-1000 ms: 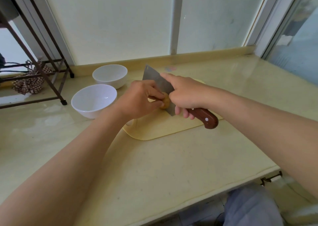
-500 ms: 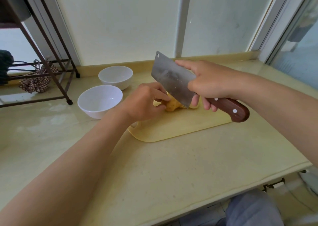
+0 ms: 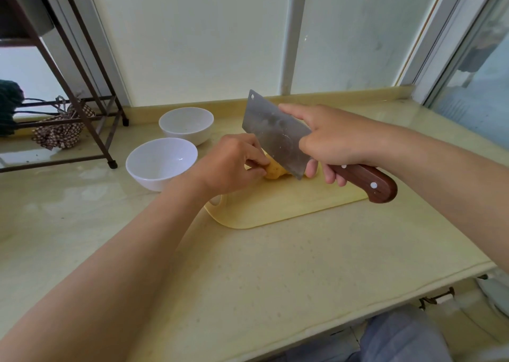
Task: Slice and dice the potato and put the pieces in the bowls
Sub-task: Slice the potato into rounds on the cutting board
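A yellow-skinned potato (image 3: 275,170) is lying on a pale yellow plastic cutting board (image 3: 275,204) toward the bench's (image 3: 248,273) back edge, w/ the left hand (image 3: 231,166) pinching its left end. The right hand (image 3: 333,138) is clamping the brown wooden handle of a steel cleaver (image 3: 272,134), blade tilting over the potato. Round white bowls, nearer bowl (image 3: 148,179) & farther bowl (image 3: 190,138), are sitting just left of the board.
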Tool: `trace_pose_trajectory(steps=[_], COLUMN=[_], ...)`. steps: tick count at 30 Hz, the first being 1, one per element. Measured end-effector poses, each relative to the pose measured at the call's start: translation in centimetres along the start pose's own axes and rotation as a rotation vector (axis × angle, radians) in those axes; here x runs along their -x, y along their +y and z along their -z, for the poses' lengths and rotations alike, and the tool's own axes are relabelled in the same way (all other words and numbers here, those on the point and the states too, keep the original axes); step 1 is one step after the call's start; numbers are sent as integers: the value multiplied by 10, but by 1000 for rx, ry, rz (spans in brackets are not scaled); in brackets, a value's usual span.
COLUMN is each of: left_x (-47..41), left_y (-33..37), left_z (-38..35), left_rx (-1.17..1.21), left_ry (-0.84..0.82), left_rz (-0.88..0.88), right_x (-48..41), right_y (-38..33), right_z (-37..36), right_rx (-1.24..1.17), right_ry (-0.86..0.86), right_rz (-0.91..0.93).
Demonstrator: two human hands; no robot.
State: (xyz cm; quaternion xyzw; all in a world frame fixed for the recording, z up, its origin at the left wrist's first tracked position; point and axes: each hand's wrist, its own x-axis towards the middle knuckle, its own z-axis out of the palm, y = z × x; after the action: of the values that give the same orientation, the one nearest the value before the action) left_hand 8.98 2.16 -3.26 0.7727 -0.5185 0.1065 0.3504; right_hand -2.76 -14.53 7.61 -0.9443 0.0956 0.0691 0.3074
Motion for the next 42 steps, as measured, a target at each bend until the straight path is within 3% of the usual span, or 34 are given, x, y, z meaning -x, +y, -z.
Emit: trace_pose_trajectory(steps=[24, 42], left_x=[-3, -4], left_y=[4, 4], left_z=[0, 5], left_rx=[-34, -76], left_ry=[-5, -7], left_rz=[34, 31], right_x=[-14, -20], right_y=[7, 1], right_z=[-33, -16], right_rx=[15, -28], right_ry=[-74, 24], right_rz=[-16, 33])
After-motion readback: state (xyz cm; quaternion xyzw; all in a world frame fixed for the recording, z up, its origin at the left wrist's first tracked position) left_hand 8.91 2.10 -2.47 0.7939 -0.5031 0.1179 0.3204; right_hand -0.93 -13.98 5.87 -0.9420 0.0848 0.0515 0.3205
